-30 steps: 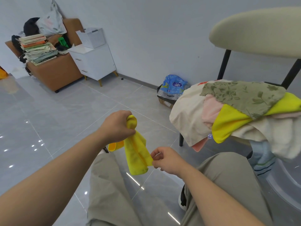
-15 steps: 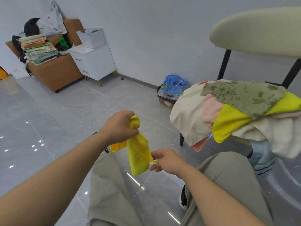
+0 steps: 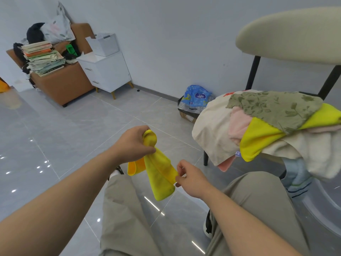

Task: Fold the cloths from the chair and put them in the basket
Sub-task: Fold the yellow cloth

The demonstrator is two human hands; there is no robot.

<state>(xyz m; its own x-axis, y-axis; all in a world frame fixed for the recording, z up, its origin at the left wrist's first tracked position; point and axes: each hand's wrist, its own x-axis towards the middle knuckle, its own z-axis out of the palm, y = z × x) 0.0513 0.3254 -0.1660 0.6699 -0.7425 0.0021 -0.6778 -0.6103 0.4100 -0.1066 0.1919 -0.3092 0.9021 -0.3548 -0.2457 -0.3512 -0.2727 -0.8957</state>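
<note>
At right, cloth pile (image 3: 276, 126) on chair (image 3: 287, 36), held cloth (image 3: 160, 174) to its left, cabinet (image 3: 108, 72) far behind

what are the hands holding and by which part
A small yellow cloth. The left hand grips its bunched top end; the right hand pinches its side edge lower down.

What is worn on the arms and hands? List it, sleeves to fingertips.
Nothing is worn. The left arm and right arm are bare to the frame edge: no sleeve shows. The left hand and right hand are bare too: no gloves, watch, ring or band in view.
</note>
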